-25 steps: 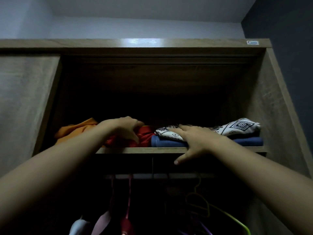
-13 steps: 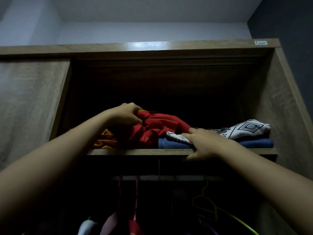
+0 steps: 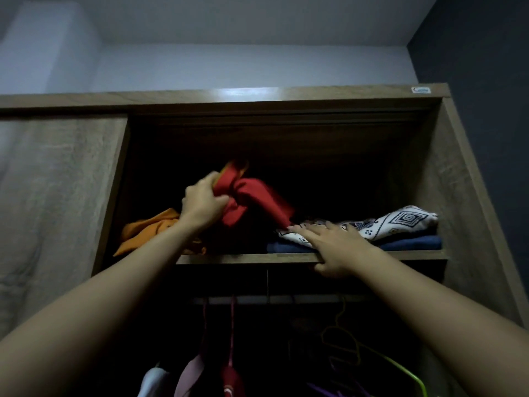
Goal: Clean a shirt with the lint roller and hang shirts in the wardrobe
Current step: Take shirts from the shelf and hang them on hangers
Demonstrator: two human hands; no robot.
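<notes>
From the head camera, the wardrobe (image 3: 458,179) is matte wood-grain board, its upper compartment dark inside. On the shelf (image 3: 246,257) a crumpled orange garment (image 3: 148,230) sags over the left end, while a white cloth with a dark geometric print (image 3: 398,222) lies folded on a folded blue garment (image 3: 412,243) at the right. Below, a pale rail (image 3: 286,298) carries hangers; a thin yellow-green wire hanger (image 3: 372,356) shows on the right.

The left arm reaches up and forward, wrist bent. The left hand (image 3: 201,203) has its grip closed tight on the red shirt (image 3: 254,200), a soft, bunched cloth lifted clear above the shelf, its far end trailing down towards the printed cloth; it is blurred, so I cannot tell whether that end touches.

The right arm stretches up from the lower right. The right hand (image 3: 335,247) lies flat, grip spread wide, fingers pressed on the printed cloth and blue garment, thumb hooked under the shelf edge.
</notes>
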